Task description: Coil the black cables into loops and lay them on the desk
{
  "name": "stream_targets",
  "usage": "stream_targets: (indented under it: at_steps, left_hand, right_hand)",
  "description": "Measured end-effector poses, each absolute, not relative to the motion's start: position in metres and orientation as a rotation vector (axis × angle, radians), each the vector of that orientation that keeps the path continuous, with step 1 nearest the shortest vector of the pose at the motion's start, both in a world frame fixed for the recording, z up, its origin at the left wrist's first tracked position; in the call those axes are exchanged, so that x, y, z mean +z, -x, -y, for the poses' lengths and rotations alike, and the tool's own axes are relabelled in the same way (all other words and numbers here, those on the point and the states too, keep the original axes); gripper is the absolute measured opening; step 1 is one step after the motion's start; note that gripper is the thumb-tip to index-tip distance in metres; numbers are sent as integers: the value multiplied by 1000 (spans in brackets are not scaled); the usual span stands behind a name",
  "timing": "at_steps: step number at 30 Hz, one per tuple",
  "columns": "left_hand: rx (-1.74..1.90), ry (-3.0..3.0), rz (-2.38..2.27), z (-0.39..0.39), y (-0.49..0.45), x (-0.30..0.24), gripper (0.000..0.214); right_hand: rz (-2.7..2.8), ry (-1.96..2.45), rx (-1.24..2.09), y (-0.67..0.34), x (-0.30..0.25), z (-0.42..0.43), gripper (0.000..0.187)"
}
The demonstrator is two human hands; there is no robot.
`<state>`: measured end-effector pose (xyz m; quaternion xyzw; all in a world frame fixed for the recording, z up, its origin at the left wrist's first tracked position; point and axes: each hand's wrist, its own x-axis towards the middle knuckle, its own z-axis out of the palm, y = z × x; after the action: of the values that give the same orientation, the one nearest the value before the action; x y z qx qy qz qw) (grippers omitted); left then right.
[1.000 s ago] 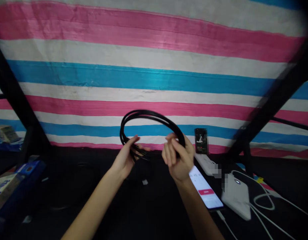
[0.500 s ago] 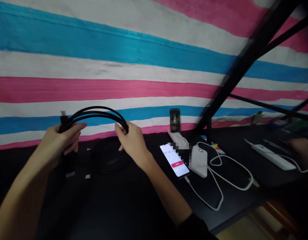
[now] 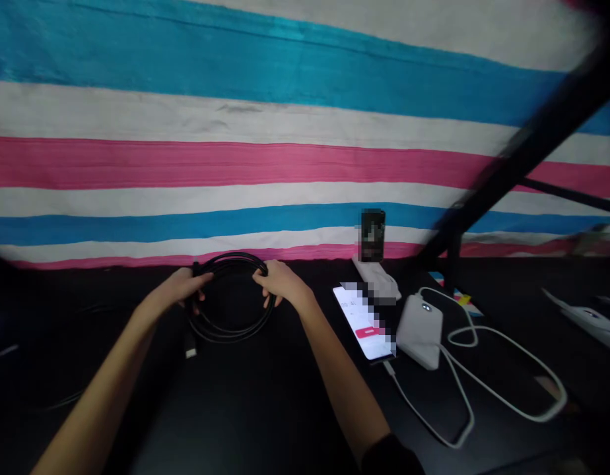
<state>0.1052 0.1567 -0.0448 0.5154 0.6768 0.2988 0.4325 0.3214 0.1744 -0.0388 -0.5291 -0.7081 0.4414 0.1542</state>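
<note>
A black cable is wound into a round coil of several loops, low over the black table. My left hand grips the coil's left side, thumb pointing inward. On the opposite side my right hand has its fingers closed round the loops. Below my left hand a cable plug with a pale metal end points toward me. Parts of the loops are hidden behind the fingers.
To the right lie a lit phone, a white power bank and a looping white cord. Behind them a small dark device stands upright. A striped sheet hangs at the back; a dark slanted bar crosses the right side.
Both hands have lowered the coil toward the table and now hold it as a rounder ring. The view has turned slightly left, so the phone and power bank appear farther right.
</note>
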Motion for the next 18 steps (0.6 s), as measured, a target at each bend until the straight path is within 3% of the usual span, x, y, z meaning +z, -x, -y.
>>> stream_targets:
  at_steps: [12, 18]
  left_hand:
    - [548, -1375, -1872, -157, -100, -48, 25]
    - [536, -1431, -1876, -151, -83, -39, 36]
  right_hand:
    - [2116, 1626, 1117, -319, -68, -191, 17]
    - [2145, 1752, 795, -319, -42, -177, 39]
